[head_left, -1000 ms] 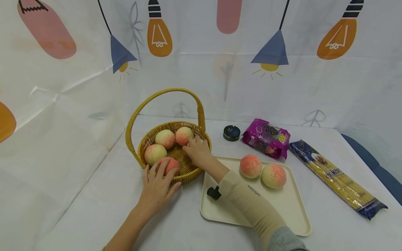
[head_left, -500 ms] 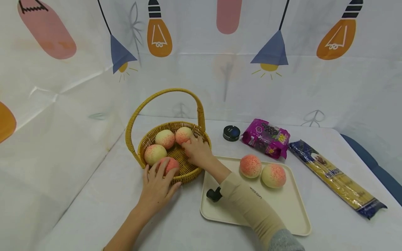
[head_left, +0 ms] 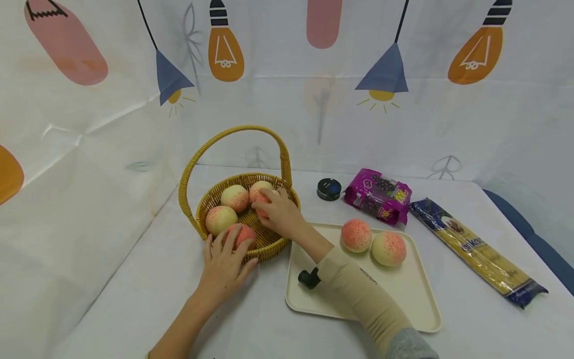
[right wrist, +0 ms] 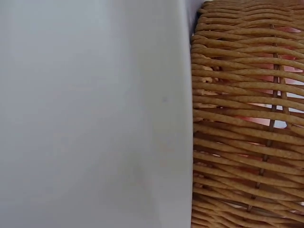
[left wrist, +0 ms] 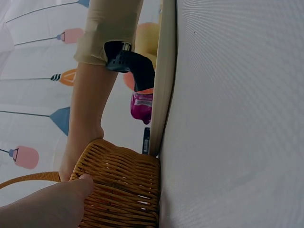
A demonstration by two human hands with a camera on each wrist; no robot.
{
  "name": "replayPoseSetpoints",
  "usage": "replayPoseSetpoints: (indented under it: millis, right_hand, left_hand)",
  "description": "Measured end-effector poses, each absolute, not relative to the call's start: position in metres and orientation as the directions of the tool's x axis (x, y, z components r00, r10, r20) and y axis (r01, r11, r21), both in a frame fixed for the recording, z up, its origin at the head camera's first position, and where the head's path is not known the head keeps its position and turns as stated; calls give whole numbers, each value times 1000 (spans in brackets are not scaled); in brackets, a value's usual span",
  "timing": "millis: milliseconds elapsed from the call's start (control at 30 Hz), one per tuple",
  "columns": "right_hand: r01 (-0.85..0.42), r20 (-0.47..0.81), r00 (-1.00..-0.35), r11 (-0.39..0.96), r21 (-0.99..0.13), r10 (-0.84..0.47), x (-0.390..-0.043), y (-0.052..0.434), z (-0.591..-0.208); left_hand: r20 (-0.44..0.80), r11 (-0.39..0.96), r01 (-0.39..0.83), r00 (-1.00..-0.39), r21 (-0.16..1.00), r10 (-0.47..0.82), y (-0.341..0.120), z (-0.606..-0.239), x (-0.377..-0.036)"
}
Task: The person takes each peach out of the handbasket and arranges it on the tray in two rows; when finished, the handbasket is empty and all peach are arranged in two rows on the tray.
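A woven yellow basket with a tall handle holds several pink-and-cream peaches. My right hand reaches into the basket from the right, its thumb and fingers curled round the back right peach. My left hand rests at the basket's front, with straight fingers laid over the rim and the front peach. In the left wrist view, the thumb touches the basket's wall. Two more peaches lie on the cream tray.
Behind the tray sit a black round tin and a purple snack packet. A long spaghetti packet lies at the right. A patterned cloth wall stands behind and to the left. The right wrist view shows the tray beside the basket.
My right hand has slid a little left in the basket and closed its thumb and fingers round the back right peach. My left hand has stayed put.
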State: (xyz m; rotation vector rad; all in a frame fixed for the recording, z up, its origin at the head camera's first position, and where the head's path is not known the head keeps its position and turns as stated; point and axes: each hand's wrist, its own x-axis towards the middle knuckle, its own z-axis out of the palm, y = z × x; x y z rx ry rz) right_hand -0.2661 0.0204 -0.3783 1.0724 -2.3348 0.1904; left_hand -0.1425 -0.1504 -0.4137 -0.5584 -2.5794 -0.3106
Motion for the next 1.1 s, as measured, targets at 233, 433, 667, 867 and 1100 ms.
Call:
replayPoseSetpoints:
  millis: [233, 433, 667, 867, 1100]
  right_hand:
    - [-783, 673, -405, 615, 94, -619, -266, 26, -381]
    - [-814, 727, -364, 579, 56, -583, -262, 31, -379]
    - [-819, 773, -331, 572, 50, -541, -257, 37, -375]
    - [-816, 789, -342, 578, 19, -510, -251, 46, -371]
    - [-828, 816, -329, 561, -7, -475, -246, 60, -369]
  left_hand:
    - [495, 889, 444, -800, 112, 337, -151, -415, -143]
    - [505, 888, 447, -793, 105, 340, -151, -415, -143]
    - [519, 883, 456, -784, 109, 341, -152, -415, -142]
    - [524, 881, 461, -780, 110, 343, -152, -416, -143]
    - [523, 879, 463, -780, 114, 343, -153, -416, -144]
